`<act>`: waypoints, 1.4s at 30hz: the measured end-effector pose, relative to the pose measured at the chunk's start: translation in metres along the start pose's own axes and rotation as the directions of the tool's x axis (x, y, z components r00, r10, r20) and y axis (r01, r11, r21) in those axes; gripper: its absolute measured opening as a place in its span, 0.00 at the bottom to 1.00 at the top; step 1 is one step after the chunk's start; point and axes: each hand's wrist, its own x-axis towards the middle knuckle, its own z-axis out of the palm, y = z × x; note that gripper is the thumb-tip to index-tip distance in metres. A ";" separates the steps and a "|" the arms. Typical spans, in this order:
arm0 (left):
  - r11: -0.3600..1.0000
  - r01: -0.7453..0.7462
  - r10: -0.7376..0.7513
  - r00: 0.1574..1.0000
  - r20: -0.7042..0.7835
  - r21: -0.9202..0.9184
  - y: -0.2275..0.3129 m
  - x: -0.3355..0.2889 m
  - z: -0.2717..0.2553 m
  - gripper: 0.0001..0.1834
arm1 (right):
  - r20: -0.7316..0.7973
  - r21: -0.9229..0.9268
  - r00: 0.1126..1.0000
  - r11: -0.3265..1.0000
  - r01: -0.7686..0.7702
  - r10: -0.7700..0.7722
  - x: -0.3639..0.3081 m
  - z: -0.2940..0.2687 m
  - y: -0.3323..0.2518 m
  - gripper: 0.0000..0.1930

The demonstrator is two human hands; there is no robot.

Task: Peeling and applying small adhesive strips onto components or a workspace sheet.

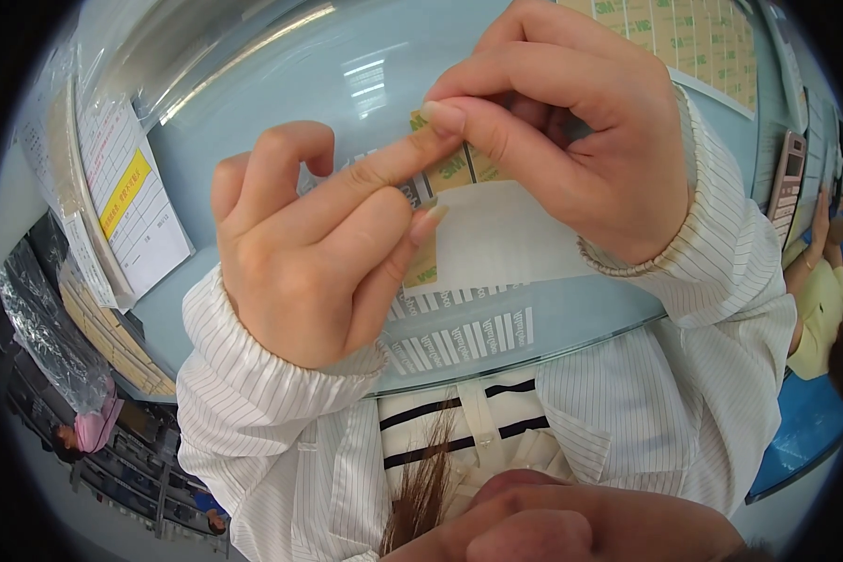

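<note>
A small sheet of yellow adhesive tape pieces (421,265) with green print is between my hands, partly covered by white backing paper (506,234). My left hand (300,244) is closed at the sheet's left edge, thumb tip against it. Its index finger reaches out to the right hand's thumb tip, while the other fingers curl. My right hand (581,131) pinches with thumb and index finger at the sheet's top corner, where a bit of yellow tape sticks out. What lies directly under those fingertips is hidden.
Under the clear tabletop edge (496,361) show white printed strips (468,339). A larger sheet of yellow tape (712,47) lies at the far right, near a pink calculator (789,178). Papers (126,187) and plastic wrap are at the left. Another person's arm (815,239) shows at the right.
</note>
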 end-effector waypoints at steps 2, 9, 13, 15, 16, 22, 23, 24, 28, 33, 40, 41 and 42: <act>0.999 0.008 -0.007 0.999 -0.032 0.037 0.000 0.001 -0.003 0.12 | -0.094 -0.060 0.976 0.979 0.193 -0.198 0.001 0.003 -0.005 0.05; 1.000 0.017 -0.017 0.997 -0.074 0.005 -0.001 0.005 0.002 0.11 | -0.028 0.445 0.920 0.829 -0.339 0.392 -0.003 0.000 -0.014 0.12; 0.993 0.027 -0.038 0.994 -0.098 -0.112 -0.001 -0.011 -0.004 0.10 | 0.118 0.707 0.876 0.580 -0.405 0.468 -0.002 -0.015 -0.042 0.11; 0.982 0.043 -0.064 0.991 -0.115 -0.184 0.001 -0.023 -0.009 0.11 | 0.174 0.593 0.918 0.706 -0.387 0.357 -0.016 -0.007 -0.032 0.09; 0.954 0.065 -0.100 0.989 -0.108 -0.292 0.002 -0.028 -0.011 0.07 | 0.240 0.463 0.936 0.817 -0.344 0.258 -0.021 -0.005 -0.031 0.07; 0.729 0.103 -0.155 0.988 -0.018 -0.677 0.005 -0.047 -0.007 0.02 | 0.297 0.323 0.952 0.930 -0.177 0.078 -0.034 0.007 -0.031 0.02; 0.694 0.099 -0.125 0.992 0.016 -0.714 0.003 -0.048 -0.007 0.03 | 0.283 0.339 0.955 0.924 -0.180 0.083 -0.034 0.007 -0.031 0.02; 0.655 0.096 -0.093 0.995 0.047 -0.749 0.002 -0.049 -0.007 0.06 | 0.270 0.354 0.959 0.917 -0.183 0.088 -0.034 0.007 -0.031 0.02; 0.704 0.041 -0.063 0.998 -0.006 -0.709 -0.003 -0.048 -0.005 0.10 | 0.412 0.411 0.904 0.861 -0.301 0.119 -0.032 0.005 -0.039 0.01; 0.711 -0.091 0.037 0.995 -0.092 -0.697 -0.003 -0.048 -0.007 0.09 | 0.451 0.411 0.885 0.852 -0.323 0.118 -0.030 0.015 -0.034 0.02; 0.667 0.004 -0.083 0.994 -0.069 -0.745 -0.003 -0.055 -0.001 0.09 | 0.317 0.298 0.935 0.919 -0.257 0.159 -0.031 0.016 -0.037 0.02; 0.680 -0.020 -0.061 0.995 -0.084 -0.733 -0.003 -0.055 -0.001 0.10 | 0.323 0.275 0.937 0.935 -0.226 0.131 -0.031 0.015 -0.038 0.02; 0.692 -0.042 -0.039 0.995 -0.096 -0.721 -0.003 -0.055 -0.001 0.11 | 0.330 0.254 0.938 0.948 -0.193 0.103 -0.030 0.016 -0.038 0.02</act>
